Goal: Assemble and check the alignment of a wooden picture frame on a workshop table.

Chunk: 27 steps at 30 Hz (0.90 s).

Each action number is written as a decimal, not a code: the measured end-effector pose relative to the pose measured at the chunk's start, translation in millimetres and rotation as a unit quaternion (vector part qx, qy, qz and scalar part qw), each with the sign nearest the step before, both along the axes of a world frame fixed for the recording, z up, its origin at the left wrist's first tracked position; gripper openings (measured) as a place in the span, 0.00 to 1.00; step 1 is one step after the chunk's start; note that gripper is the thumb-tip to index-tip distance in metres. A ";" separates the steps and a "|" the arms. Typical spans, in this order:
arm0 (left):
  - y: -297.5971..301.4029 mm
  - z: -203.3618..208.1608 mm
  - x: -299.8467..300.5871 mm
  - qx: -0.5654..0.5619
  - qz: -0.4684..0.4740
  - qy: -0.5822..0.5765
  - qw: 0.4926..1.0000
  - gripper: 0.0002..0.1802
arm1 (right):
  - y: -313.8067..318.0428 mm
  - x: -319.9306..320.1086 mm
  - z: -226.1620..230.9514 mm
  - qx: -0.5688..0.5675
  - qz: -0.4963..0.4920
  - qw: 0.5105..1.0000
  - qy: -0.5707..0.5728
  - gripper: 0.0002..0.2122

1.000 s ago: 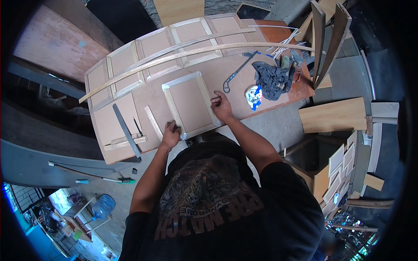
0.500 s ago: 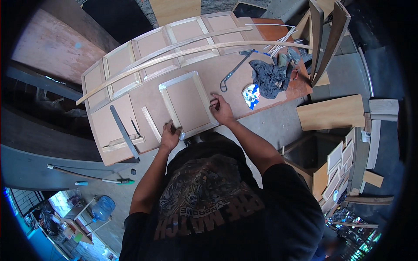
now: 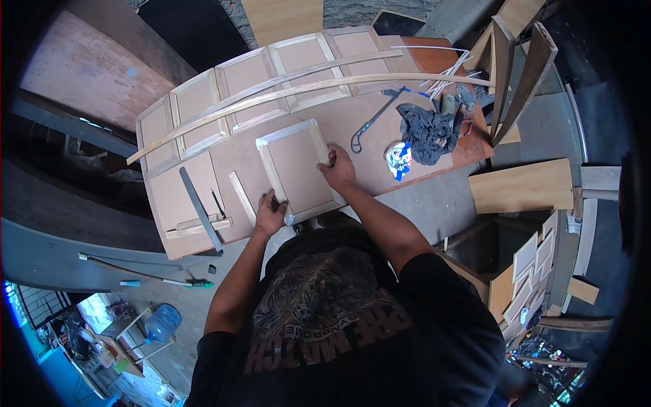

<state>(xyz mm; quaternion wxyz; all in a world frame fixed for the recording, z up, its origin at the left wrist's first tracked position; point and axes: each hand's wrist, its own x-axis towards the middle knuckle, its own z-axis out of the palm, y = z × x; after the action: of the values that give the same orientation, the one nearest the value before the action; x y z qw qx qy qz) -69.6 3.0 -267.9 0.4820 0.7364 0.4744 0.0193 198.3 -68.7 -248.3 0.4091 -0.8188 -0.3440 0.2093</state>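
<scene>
On the table [image 3: 374,163], a wooden frame [image 3: 272,173] lies flat between the left hand [image 3: 270,216] and the right hand [image 3: 339,171], fingers bent at its sides. Whether they pinch it cannot be told.

Looks like a woodworking shop to me, and a pretty cluttered one. The table [image 3: 466,153] is basically a workbench: big framed panel [image 3: 244,74] along its far side, long wood strips [image 3: 319,86] laid across that, plus a smaller frame [image 3: 274,171], a long-handled tool [image 3: 371,123] and a crumpled dark rag [image 3: 426,132]. Tall boards [image 3: 523,87] stand up by the table's right end, with a plywood piece [image 3: 521,186] just nearer than those. Grey floor [image 3: 415,209] around the table, bare and rough, so definitely no living room lol.
</scene>
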 end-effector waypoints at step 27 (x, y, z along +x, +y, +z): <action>68.3 89.6 104.3 0.237 -0.055 0.051 0.969 0.26 | 12.6 -3.7 3.3 0.017 -0.033 0.999 0.001 0.31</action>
<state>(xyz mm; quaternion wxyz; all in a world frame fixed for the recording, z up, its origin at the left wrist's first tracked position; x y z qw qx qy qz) 34.7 71.3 -178.2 0.2693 0.8548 0.4386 0.0669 194.6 -56.1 -245.0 0.4299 -0.8223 -0.3205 0.1904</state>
